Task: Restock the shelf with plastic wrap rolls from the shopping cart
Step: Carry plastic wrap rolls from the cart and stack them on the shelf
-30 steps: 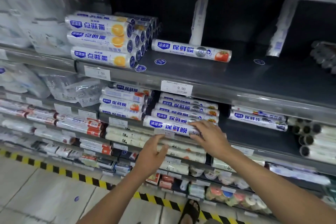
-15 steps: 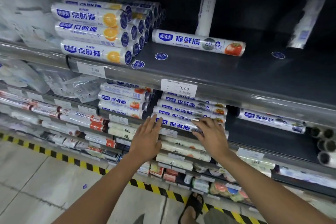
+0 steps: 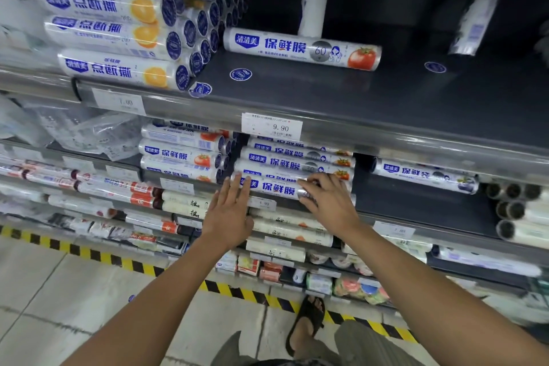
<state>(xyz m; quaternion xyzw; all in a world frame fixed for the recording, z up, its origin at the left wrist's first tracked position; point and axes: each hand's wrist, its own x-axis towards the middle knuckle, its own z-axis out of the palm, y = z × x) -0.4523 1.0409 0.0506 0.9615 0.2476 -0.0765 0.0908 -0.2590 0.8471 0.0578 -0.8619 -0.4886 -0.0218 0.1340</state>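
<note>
A plastic wrap roll (image 3: 276,187) with blue lettering lies at the front of a stack of like rolls (image 3: 297,157) on the middle shelf (image 3: 416,202). My left hand (image 3: 230,211) has straight fingers, and their tips touch the roll's left end. My right hand (image 3: 326,202) lies over the roll's right part, fingers resting on top of it. One more roll (image 3: 300,49) with a tomato picture lies alone on the upper shelf (image 3: 386,98). The shopping cart is out of view.
Orange-marked rolls (image 3: 113,38) are stacked at the upper shelf's left. A single roll (image 3: 424,175) and open-ended rolls (image 3: 517,202) lie to the right on the middle shelf. Lower shelves hold more packs. My sandalled foot (image 3: 306,324) stands by the yellow-black floor stripe (image 3: 89,252).
Both hands have moved up and inward with the front roll, which now sits tighter against the stack. My left hand went from below the roll to touching its left end.
</note>
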